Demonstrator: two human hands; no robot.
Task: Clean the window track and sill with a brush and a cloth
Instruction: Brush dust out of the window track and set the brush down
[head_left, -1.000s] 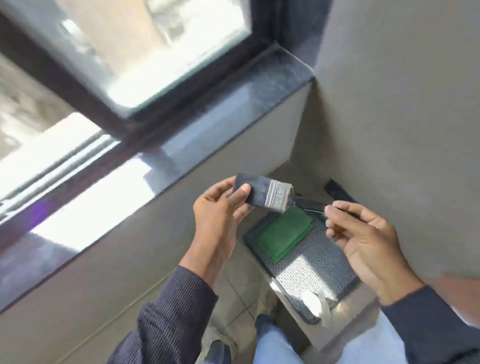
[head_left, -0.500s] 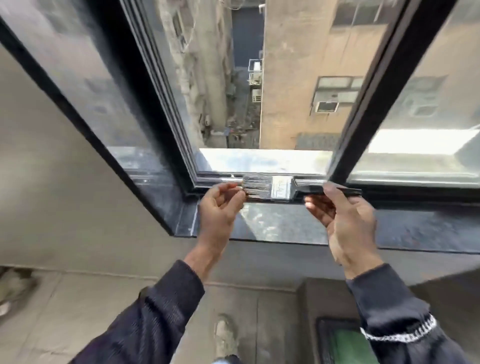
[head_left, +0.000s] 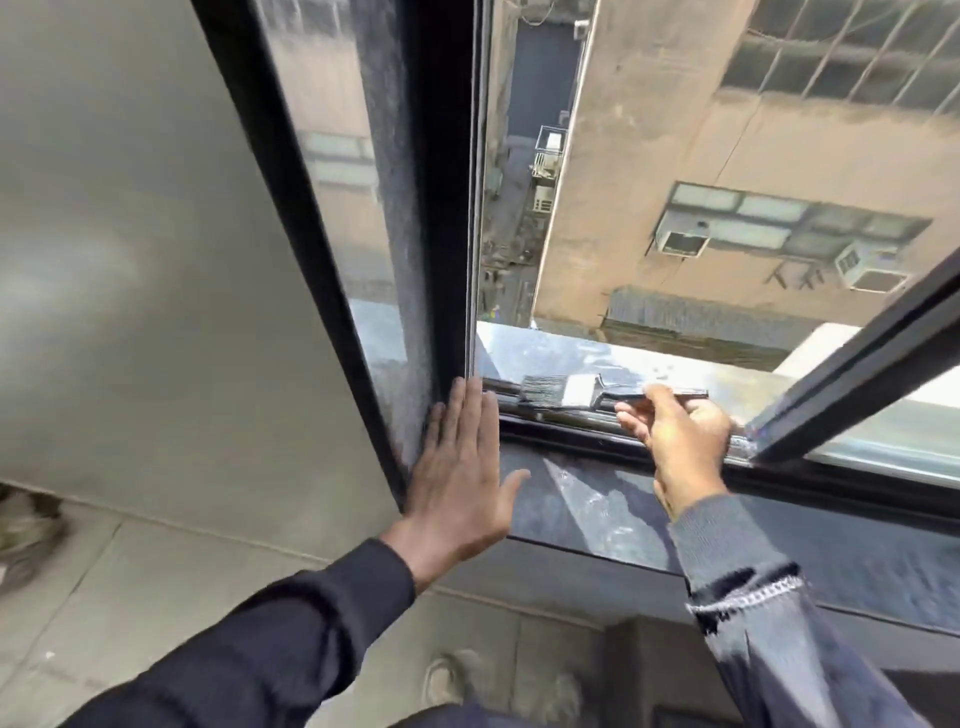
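Note:
A flat paintbrush (head_left: 563, 391) with dark bristles and a metal ferrule lies along the window track (head_left: 561, 415), bristles pointing left. My right hand (head_left: 675, 436) grips its black handle. My left hand (head_left: 460, 462) is flat and open, fingers pressed against the dusty dark window frame (head_left: 410, 291) at the left end of the track. The dark stone sill (head_left: 587, 514) runs below the track, streaked with pale dust. No cloth is in view.
The window stands open onto a deep drop and a beige building (head_left: 727, 156) opposite. A second dark sash bar (head_left: 852, 374) slants in at the right. A grey wall (head_left: 130, 260) lies left, tiled floor (head_left: 130, 597) and my shoes below.
My left hand let go of the bristles and moved left to press flat on the frame. The right hand lowered the brush onto the track. The view has swung to the window.

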